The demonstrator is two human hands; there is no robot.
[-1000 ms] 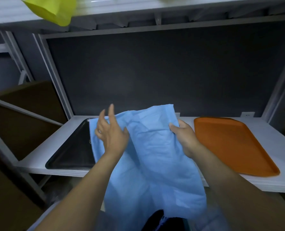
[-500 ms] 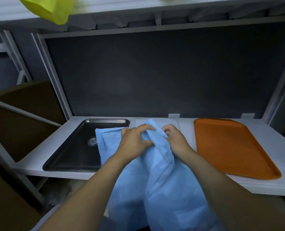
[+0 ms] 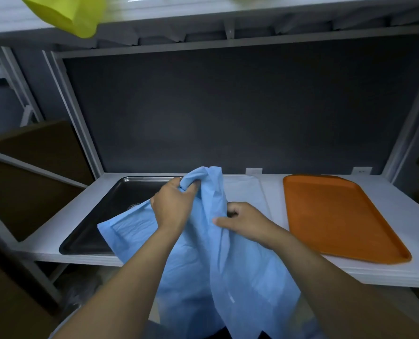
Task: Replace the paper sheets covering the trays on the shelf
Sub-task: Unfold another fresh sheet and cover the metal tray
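Here, left hand (image 3: 171,206): we see its fingers curled round a bunched upper fold of the blue paper sheet (image 3: 193,277), gripping it above the right part of the metal tray (image 3: 120,199).
Right hand (image 3: 245,220): we see thumb and curled fingers pinching a lower fold of the same sheet, over the middle of the shelf (image 3: 399,272).
Blue paper sheet: crumpled and gathered between both hands; one corner lies over the near right part of the metal tray, and the rest hangs down past the shelf's front edge.
Metal tray: dark floor, shiny rim, flat on the left of the shelf, mostly uncovered.
Writing: we make out a round emblem (image 3: 133,206) on the metal tray's floor, partly hidden by the sheet; its lettering is too small for us to read.
Orange tray (image 3: 335,216): flat on the right of the shelf, uncovered, well apart from the metal tray.
White sheet (image 3: 242,192): flat on the shelf between the two trays, behind the hands.
White tag (image 3: 253,171): at the foot of the dark back panel (image 3: 228,106); we cannot read any marking on it.
Yellow-green sheet (image 3: 66,11): hangs over the edge of the upper shelf, top left.
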